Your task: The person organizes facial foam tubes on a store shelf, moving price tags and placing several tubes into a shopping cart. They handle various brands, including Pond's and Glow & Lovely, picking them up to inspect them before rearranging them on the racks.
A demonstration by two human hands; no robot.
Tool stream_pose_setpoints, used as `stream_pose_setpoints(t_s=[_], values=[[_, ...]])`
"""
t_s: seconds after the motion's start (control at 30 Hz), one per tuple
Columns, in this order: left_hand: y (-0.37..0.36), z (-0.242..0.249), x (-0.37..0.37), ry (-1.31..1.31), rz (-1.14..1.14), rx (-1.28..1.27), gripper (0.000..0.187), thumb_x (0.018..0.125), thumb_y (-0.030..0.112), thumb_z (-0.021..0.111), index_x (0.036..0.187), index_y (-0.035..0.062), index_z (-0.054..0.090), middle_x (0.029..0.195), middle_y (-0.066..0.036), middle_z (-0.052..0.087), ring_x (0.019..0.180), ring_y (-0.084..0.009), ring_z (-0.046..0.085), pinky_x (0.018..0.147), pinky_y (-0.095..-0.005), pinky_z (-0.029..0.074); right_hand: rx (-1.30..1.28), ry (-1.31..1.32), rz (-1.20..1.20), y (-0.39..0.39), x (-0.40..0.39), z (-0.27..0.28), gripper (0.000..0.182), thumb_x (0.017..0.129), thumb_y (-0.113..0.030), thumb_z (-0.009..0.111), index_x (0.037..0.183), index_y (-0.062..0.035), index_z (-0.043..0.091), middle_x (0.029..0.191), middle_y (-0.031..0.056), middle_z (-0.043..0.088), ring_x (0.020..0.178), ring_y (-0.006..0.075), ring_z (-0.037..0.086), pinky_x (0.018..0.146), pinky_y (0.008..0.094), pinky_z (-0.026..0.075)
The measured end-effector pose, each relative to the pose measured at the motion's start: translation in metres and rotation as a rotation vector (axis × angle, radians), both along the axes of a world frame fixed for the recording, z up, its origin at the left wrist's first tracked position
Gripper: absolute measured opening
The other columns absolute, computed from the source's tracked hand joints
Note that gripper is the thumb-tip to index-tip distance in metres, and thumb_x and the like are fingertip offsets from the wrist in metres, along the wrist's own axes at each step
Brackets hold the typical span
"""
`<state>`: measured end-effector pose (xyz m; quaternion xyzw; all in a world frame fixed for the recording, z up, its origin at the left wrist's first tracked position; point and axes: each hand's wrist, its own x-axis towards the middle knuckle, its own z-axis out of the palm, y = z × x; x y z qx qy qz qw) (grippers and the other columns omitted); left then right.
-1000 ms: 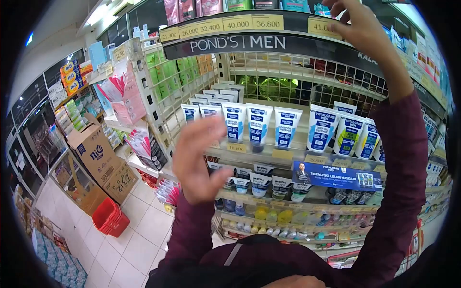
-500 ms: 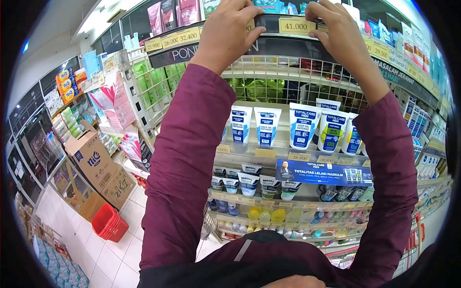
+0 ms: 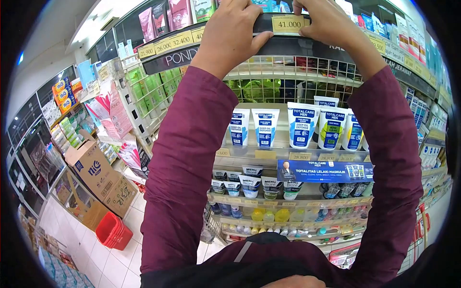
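Note:
A yellow price tag (image 3: 287, 24) reading 41.000 sits on the front rail of the high shelf, between my two hands. My left hand (image 3: 235, 33) is at the tag's left, its thumb pressed on the dark price rail (image 3: 263, 23) and its fingers curled over the top edge. At the tag's right end is my right hand (image 3: 331, 29), thumb on its lower corner and fingers bent at its upper edge. The fingers are partly cut off by the frame's top. Several other price tags (image 3: 182, 41) line the rail to the left.
Pink face-wash tubes (image 3: 180, 13) stand on the top shelf. Below are Total Care Men tubes (image 3: 302, 126), Men's Biore tubes (image 3: 249, 186) and a blue promotional strip (image 3: 324, 171). To the left, a cardboard box (image 3: 101, 168) and red baskets (image 3: 114, 231) stand on the tiled floor.
My right hand has moved left, closer to the tag, with its thumb now on the corner. My left hand is slightly lower in view, covering a neighbouring tag. The view has shifted a little.

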<state>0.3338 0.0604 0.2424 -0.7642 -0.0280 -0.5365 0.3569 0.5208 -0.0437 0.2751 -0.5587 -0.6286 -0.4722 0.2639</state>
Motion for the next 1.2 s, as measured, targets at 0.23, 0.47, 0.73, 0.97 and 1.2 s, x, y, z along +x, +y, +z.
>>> stream_pose_setpoints(t_s=[0.23, 0.47, 0.73, 0.97, 1.2], values=[[-0.007, -0.002, 0.002, 0.023, 0.057, -0.038, 0.037, 0.076, 0.023, 0.078, 0.092, -0.0048, 0.060, 0.093, -0.018, 0.054, 0.093, -0.0333, 0.055, 0.084, -0.0414, 0.047, -0.078, 0.056, -0.101, -0.001, -0.012, 0.005, 0.023, 0.068, -0.009, 0.073, 0.088, 0.0005, 0.067, 0.090, 0.0221, 0.068, 0.093, 0.0379, 0.065, 0.083, 0.0434, 0.052], [-0.009, -0.009, -0.002, 0.037, 0.050, -0.054, 0.041, 0.076, 0.027, 0.079, 0.093, -0.0063, 0.061, 0.091, -0.018, 0.054, 0.092, -0.0332, 0.055, 0.083, -0.0406, 0.047, -0.076, 0.014, -0.093, 0.000, -0.011, 0.009, 0.024, 0.067, -0.010, 0.074, 0.086, 0.0004, 0.066, 0.085, 0.0215, 0.068, 0.088, 0.0383, 0.067, 0.077, 0.0441, 0.053], [-0.009, -0.009, -0.004, 0.044, 0.028, -0.079, 0.049, 0.076, 0.034, 0.080, 0.095, -0.0072, 0.061, 0.090, -0.018, 0.055, 0.088, -0.0327, 0.056, 0.080, -0.0413, 0.048, -0.045, -0.017, -0.069, 0.004, -0.006, 0.010, 0.024, 0.065, -0.011, 0.076, 0.086, -0.0019, 0.067, 0.086, 0.0195, 0.069, 0.087, 0.0372, 0.067, 0.076, 0.0430, 0.053], [-0.010, -0.009, -0.006, 0.059, 0.025, -0.108, 0.053, 0.076, 0.038, 0.081, 0.093, -0.0071, 0.060, 0.088, -0.018, 0.056, 0.087, -0.0326, 0.057, 0.079, -0.0409, 0.048, -0.029, 0.050, -0.050, 0.001, -0.004, 0.007, 0.026, 0.063, -0.011, 0.078, 0.085, -0.0018, 0.068, 0.085, 0.0187, 0.070, 0.086, 0.0359, 0.068, 0.074, 0.0420, 0.053], [-0.010, -0.007, -0.001, 0.009, 0.054, -0.075, 0.054, 0.075, 0.040, 0.081, 0.090, -0.0074, 0.061, 0.088, -0.018, 0.056, 0.088, -0.0319, 0.058, 0.080, -0.0405, 0.049, -0.001, 0.015, -0.048, 0.003, -0.002, 0.005, 0.025, 0.061, -0.011, 0.079, 0.082, -0.0015, 0.069, 0.082, 0.0184, 0.070, 0.081, 0.0352, 0.068, 0.072, 0.0413, 0.054]])
